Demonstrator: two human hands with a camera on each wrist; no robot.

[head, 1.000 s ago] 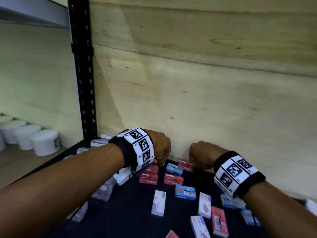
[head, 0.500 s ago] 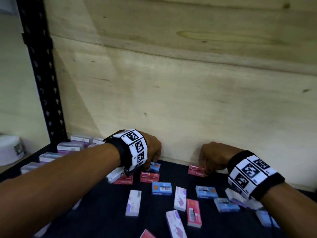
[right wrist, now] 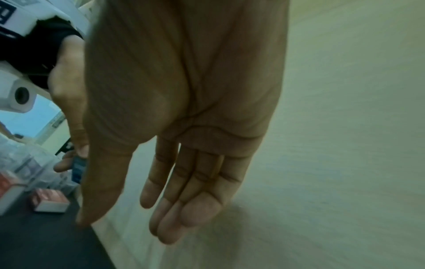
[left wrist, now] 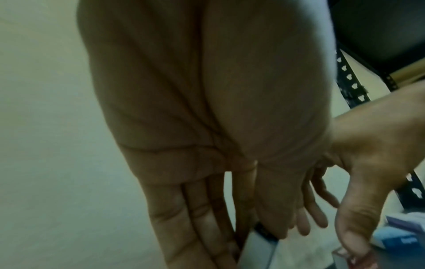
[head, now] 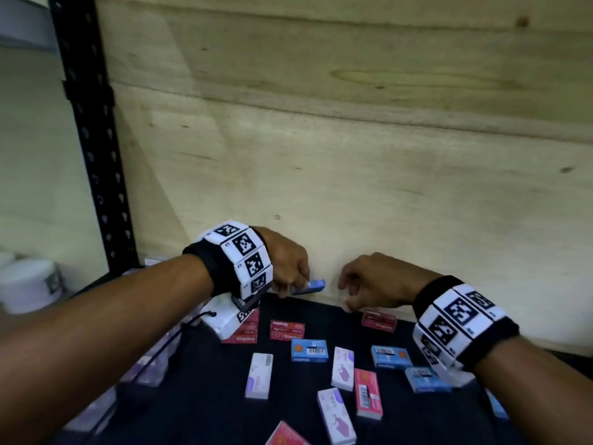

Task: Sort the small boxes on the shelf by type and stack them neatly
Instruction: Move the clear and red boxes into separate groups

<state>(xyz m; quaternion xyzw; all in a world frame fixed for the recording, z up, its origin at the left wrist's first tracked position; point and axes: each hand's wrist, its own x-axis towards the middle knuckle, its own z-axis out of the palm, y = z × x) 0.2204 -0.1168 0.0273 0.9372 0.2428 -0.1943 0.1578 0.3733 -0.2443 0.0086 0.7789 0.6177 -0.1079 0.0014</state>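
At the back wall of the shelf, your left hand pinches a blue box and holds it off the shelf, close to that wall. Your right hand hangs just beside the blue box with fingers relaxed and spread, gripping nothing.

The sorting looks partly done. Against the wall, under your left wrist, red boxes sit in two short stacks, and one more red box lies alone by the wall below your right hand. Farther from the wall the shelf is a scatter: blue boxes, white-and-purple boxes and a red one, lying flat at odd angles. Blurred pale boxes stand lined up along the shelf's left edge, away from the wall; their state is hard to read.

What remains, by the look of it: start a blue stack, gather the loose ones, and square up each pile.
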